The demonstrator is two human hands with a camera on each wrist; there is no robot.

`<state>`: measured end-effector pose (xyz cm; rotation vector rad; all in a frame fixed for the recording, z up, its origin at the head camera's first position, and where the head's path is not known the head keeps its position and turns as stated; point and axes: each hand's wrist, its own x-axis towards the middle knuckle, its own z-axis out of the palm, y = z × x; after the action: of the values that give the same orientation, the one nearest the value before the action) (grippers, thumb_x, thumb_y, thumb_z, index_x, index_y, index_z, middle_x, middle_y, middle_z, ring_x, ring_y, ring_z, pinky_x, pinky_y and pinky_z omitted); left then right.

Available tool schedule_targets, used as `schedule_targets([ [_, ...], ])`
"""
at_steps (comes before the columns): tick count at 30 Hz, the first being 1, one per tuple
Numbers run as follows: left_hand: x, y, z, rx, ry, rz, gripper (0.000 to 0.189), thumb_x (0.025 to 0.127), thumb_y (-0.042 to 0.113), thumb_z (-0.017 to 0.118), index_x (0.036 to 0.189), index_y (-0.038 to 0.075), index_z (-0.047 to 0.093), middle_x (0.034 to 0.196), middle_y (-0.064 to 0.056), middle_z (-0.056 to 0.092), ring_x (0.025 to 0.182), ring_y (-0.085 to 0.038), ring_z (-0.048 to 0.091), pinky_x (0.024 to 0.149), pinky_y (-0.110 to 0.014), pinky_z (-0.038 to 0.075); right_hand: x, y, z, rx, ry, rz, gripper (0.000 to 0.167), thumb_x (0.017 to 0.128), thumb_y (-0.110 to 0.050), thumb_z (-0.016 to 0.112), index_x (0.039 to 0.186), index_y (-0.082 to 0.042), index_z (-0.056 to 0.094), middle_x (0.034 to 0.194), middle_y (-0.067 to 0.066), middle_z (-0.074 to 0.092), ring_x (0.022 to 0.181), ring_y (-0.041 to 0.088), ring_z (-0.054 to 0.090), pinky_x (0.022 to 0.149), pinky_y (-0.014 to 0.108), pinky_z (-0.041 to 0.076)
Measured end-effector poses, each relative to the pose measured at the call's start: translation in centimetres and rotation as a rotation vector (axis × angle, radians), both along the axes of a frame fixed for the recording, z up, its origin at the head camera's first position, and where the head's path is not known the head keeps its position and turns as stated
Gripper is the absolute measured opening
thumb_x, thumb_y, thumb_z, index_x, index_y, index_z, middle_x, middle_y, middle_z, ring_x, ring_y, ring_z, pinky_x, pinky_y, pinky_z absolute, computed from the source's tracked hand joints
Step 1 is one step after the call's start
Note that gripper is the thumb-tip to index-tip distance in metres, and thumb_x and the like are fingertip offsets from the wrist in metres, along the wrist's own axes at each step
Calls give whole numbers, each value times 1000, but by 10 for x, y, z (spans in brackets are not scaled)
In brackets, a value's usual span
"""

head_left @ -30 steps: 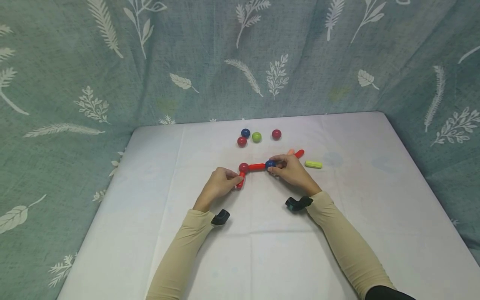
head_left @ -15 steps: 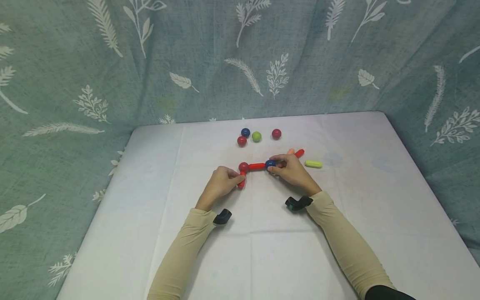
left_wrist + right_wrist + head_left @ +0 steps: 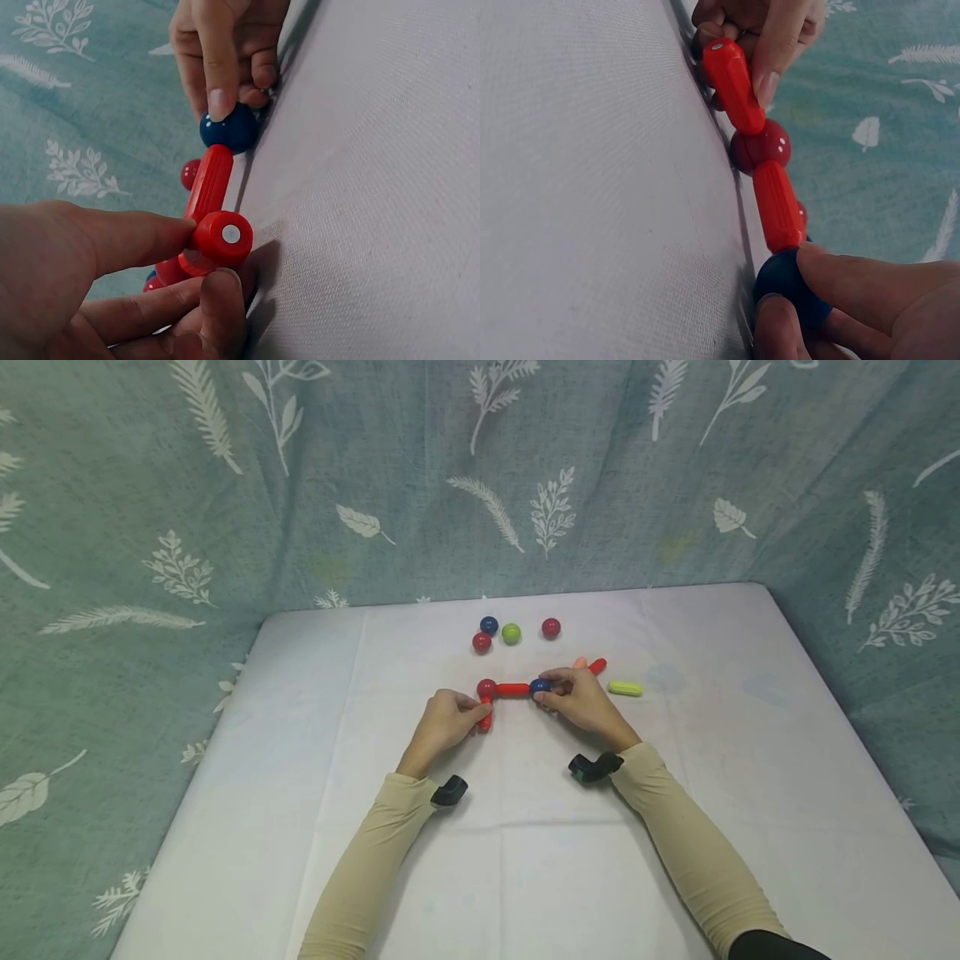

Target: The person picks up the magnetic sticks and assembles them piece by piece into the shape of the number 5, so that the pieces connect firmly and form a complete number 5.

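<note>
The left hand (image 3: 444, 727) has a firm grip, finger and thumb pinching a glossy red plastic rod (image 3: 731, 82), its long axis pointing away from the person to a shiny dark-red ball (image 3: 761, 146). A second red plastic rod (image 3: 513, 690) runs crosswise rightward to a glossy dark-blue ball (image 3: 238, 133), pinched by the nearer right hand (image 3: 579, 697). No readable brands or labels.

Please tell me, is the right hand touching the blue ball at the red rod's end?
Touching. The right wrist view shows it: the right hand pinches the blue ball between thumb and finger.
</note>
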<state>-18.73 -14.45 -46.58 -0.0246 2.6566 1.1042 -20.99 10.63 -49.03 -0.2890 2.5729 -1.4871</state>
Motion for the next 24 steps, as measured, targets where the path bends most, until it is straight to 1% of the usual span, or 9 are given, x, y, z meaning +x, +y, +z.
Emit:
schedule_targets([
  [6, -2, 0, 1, -13, -23, 3, 30, 97, 34, 71, 99, 6, 79, 72, -5, 72, 64, -15, 60, 58, -25, 41, 0, 0, 1, -19, -5, -5, 43, 94, -17, 77, 132, -1, 67, 112, 17, 76, 83, 19, 69, 70, 21, 56],
  [10, -3, 0, 0, -14, -31, 2, 30, 97, 35, 71, 99, 6, 79, 73, -5, 72, 64, -15, 60, 58, -25, 41, 1, 0, 2, -25, -14, -12, 44, 94, -18, 77, 133, -1, 66, 114, 17, 76, 85, 19, 70, 70, 22, 56],
  [15, -3, 1, 0, -8, -20, 10, 30, 96, 35, 72, 100, 6, 79, 74, -5, 73, 65, -15, 61, 59, -25, 41, 1, 0, 3, -29, -5, -22, 45, 94, -17, 77, 134, -1, 66, 117, 18, 75, 84, 18, 70, 69, 21, 57],
  [20, -2, 1, -1, 0, -18, 17, 30, 95, 34, 73, 101, 5, 79, 74, -6, 73, 64, -15, 61, 58, -25, 41, 2, -1, 3, -27, 8, -27, 44, 94, -16, 77, 134, 0, 66, 113, 18, 76, 81, 17, 70, 68, 20, 56],
  [24, -2, 1, -2, 1, -12, 13, 30, 96, 34, 73, 101, 5, 79, 73, -6, 73, 63, -15, 61, 58, -25, 41, 3, -2, 3, -29, 1, -30, 44, 93, -14, 77, 134, 0, 66, 111, 19, 76, 79, 16, 70, 67, 19, 55],
])
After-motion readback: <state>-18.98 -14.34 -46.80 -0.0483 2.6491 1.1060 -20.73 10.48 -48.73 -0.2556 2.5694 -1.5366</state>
